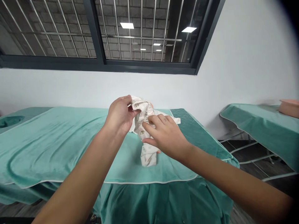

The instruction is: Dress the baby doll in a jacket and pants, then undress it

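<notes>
A small white baby garment [149, 157] with a gathered elastic edge and a faint print is in the middle of the head view, its lower part hanging down over the green cover. My left hand [120, 113] pinches the gathered edge between thumb and fingers and holds it up. Over the garment's right side lies my right hand [164, 133], fingers bent and thumb apart, touching the cloth. Small peach-coloured bits show behind the garment and beside its lower end; what they belong to is mostly hidden. A white cloth part [176, 119] sticks out to the right.
Light green cloth [70, 140] covers the table, with darker green cloth [193, 124] at the right. A second green-covered table [261, 121] holds a peach-coloured basin [289, 108]. A white wall and a barred window [144, 67] stand behind.
</notes>
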A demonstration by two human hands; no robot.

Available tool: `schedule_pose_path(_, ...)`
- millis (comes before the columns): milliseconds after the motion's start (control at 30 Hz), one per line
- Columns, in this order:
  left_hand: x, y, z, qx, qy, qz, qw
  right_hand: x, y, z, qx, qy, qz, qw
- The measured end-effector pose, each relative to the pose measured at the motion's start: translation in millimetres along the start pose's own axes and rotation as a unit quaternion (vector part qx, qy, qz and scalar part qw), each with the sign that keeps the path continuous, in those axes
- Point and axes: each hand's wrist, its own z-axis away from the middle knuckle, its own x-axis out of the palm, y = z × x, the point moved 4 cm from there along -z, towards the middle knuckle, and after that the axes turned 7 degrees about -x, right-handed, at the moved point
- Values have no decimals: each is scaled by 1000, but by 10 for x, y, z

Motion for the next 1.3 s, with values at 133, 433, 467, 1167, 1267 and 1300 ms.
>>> schedule_pose_path(133, 28, 13, 65, 8, -1, 45, 999, -39, -16, -7, 38, -1, 7, 999)
schedule_pose_path(433, -193, 144, 92, 83, 44, -20, 995, 71, 191, 290, 77, -26, -16, 997)
schedule_pose_path(467, -244, 157, 72, 91, 62, -56, 992, 60, 269, 308, 86, -10, -52, 995)
schedule_pose_path(1167, -224, -551, 152, -81, -222, -188, 953, 663, 750, 338, 292, 93, -820, 483)
schedule_pose_path(1267, -310, -775, 107, -131, -188, -88, 969, 900, 600, 424, 313, 75, -832, 452)
schedule_pose_path(1300, -343, -860, 100, -157, -194, -82, 965, 963, 583, 439, 319, 79, -830, 452)
